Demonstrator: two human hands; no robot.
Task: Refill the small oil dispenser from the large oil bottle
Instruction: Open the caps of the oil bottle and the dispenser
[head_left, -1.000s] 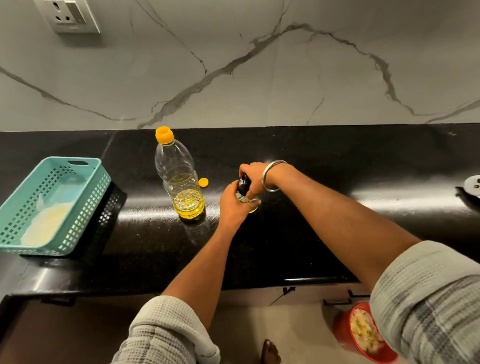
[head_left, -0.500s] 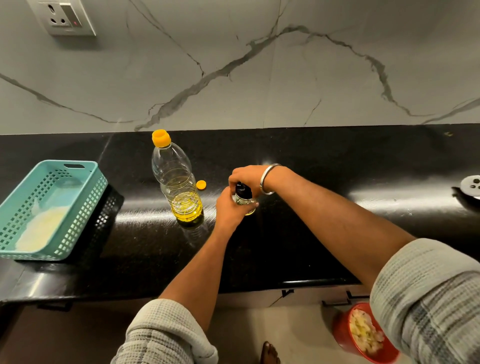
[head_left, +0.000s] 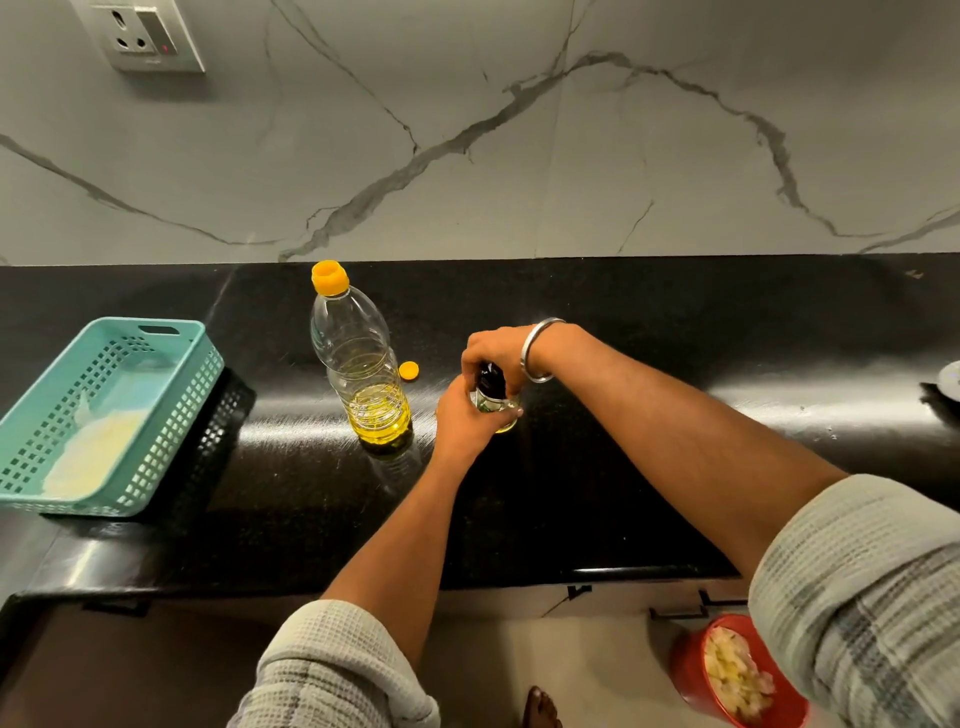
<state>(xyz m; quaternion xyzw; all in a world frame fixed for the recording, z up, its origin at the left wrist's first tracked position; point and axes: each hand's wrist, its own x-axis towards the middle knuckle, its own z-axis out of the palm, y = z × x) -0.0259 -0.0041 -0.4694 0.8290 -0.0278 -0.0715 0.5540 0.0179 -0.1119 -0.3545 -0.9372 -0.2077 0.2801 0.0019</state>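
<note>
The small oil dispenser (head_left: 493, 402) stands on the black counter (head_left: 675, 467), about mid-depth and just right of the large oil bottle (head_left: 358, 364). The left hand (head_left: 465, 418) grasps the dispenser's glass body from the near side, fingers curled round it, while the right hand (head_left: 501, 353) comes over from the far side and pinches its black top (head_left: 490, 378). A metal bangle (head_left: 537, 348) sits on the right wrist. The large bottle stands upright with its orange cap (head_left: 329, 277) on and yellow oil filling only its lower part. A small orange lid (head_left: 409, 371) lies on the counter just beyond it, between bottle and hands. A teal basket (head_left: 104, 415) rests well apart at the left, and a red bowl (head_left: 737, 675) sits on the floor at the near right
</note>
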